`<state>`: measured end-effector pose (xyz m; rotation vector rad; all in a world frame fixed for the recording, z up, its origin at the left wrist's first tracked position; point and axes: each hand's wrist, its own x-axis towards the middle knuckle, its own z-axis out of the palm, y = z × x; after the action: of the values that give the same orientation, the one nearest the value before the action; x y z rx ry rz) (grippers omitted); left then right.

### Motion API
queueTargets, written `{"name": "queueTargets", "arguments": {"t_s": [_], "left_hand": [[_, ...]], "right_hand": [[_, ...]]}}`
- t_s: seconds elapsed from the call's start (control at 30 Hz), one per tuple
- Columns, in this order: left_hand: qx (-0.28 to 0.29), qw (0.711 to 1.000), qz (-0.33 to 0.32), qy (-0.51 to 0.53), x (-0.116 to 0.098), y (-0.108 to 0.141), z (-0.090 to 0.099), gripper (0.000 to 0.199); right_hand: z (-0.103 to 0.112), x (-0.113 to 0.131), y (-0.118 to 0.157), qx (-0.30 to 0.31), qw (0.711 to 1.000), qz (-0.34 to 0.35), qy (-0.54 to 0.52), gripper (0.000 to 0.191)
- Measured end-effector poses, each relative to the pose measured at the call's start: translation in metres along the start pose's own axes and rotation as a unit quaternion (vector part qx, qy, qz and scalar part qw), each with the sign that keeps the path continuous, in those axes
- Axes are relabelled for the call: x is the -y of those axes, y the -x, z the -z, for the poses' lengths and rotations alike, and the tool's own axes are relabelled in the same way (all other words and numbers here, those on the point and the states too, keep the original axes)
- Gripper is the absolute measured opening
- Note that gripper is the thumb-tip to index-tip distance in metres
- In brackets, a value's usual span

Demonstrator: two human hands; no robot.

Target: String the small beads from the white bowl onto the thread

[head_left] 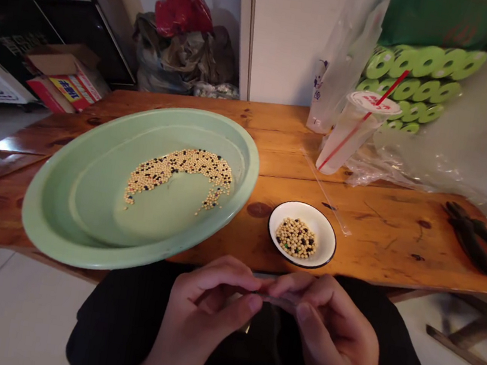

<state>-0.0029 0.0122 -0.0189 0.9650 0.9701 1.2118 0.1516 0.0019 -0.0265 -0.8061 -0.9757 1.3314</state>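
Observation:
Over my lap, just in front of the bench edge, both hands pinch a thin greyish strip (277, 301). My left hand (208, 304) has thumb and fingertips closed on its left end. The other end is pinched by my right hand (335, 334). Below the strip something see-through seems to hang against the dark clothing, too dim to make out. Just beyond my hands a white enamel bowl (329, 231) with a black rim holds small round cream and black beads (296, 238). More such beads (159, 170) lie in an arc inside a large green basin (148, 217).
On the wooden bench (272, 168) stands a plastic cup (349, 137) with a red straw. A clear straw sleeve (327, 197) lies near the bowl. Black-handled pliers (475, 242) rest at right. Green paper rolls (416, 80) are stacked behind; an open carton (74, 83) stands at left.

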Motion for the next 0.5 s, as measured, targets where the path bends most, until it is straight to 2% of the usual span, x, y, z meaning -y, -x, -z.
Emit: {"name": "queueTargets", "arguments": {"t_s": [0.23, 0.4, 0.5], "left_hand": [[-0.004, 1.000, -0.009, -0.011, -0.0019, -0.0012, 0.0009, 0.018], [0.007, 0.997, -0.055, -0.046, -0.0056, -0.0016, -0.0015, 0.018], [0.002, 0.994, -0.075, -0.083, -0.0063, -0.0004, -0.0027, 0.025]], "right_hand": [[-0.0018, -0.0006, -0.0004, -0.001, 1.000, 0.010, 0.001, 0.015], [-0.0009, -0.0011, -0.0016, 0.007, 1.000, 0.016, 0.017, 0.016], [-0.0010, -0.0026, -0.0030, 0.009, 1.000, 0.003, -0.003, 0.015]]}}
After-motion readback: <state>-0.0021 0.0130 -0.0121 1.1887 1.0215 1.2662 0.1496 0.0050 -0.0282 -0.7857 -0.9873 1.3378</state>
